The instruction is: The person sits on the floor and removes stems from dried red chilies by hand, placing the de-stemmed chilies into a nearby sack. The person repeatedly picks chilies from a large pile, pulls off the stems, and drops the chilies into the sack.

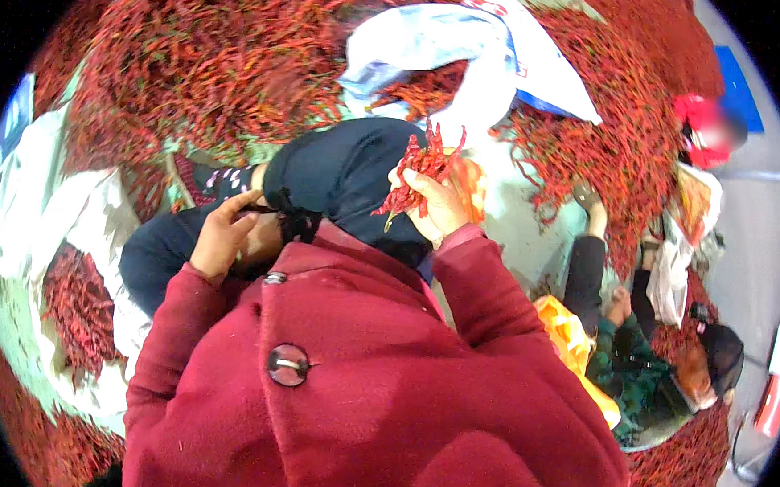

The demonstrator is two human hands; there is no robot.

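Observation:
My right hand (436,203) is closed around a bunch of dried red chili peppers (427,165), held above my dark-trousered knee. My left hand (224,237) rests by my lower leg near the ankle, its fingers slightly bent, with no pepper visible in it. Ahead of my knees lies a white woven sack (436,32) with loose peppers (433,89) in its opening. A large heap of red chili peppers (221,52) spreads in front, to the left of this sack.
An open white sack (59,290) holding peppers stands at my left. More peppers (614,90) lie at the front right. On the right sit a person in a dark green patterned top (636,386) and a yellow bag (568,335). Farther off is another person in red (708,132).

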